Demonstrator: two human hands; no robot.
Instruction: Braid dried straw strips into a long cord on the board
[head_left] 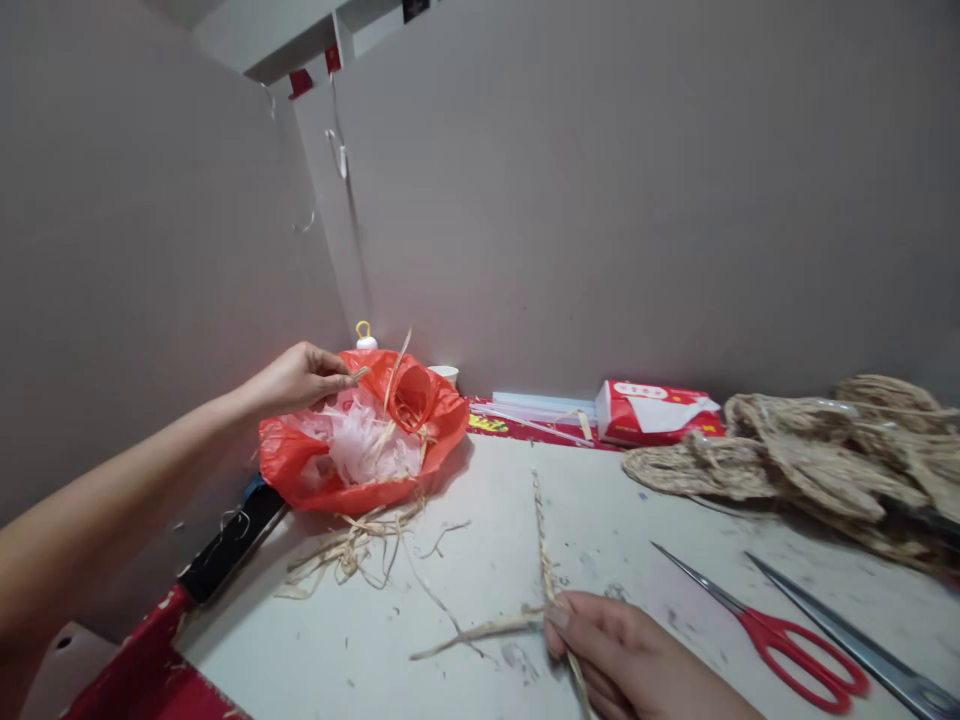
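My left hand [313,378] is closed in a pinch on a short bit of pale straw-like fibre [361,373], just over the edge of a red plastic bag [442,440]. Crumpled whitish plastic [367,440] and a few strands fill the bag. Near the front of the white board, my right hand [607,650] pinches a thin braid of straw-coloured fibre [541,530]. The braid runs away from my fingers along the board. One loose strand [480,632] sticks out to the left from the grip, and another end hangs below the fingers.
Red-handled scissors [802,660] and long metal tweezers [840,620] lie at right. Behind them are bundled fibre braids [780,450] and a red tissue pack [652,412]. Loose strands [349,545] lie before the bag. A black strip [232,545] lines the left edge; grey walls enclose the board [600,540].
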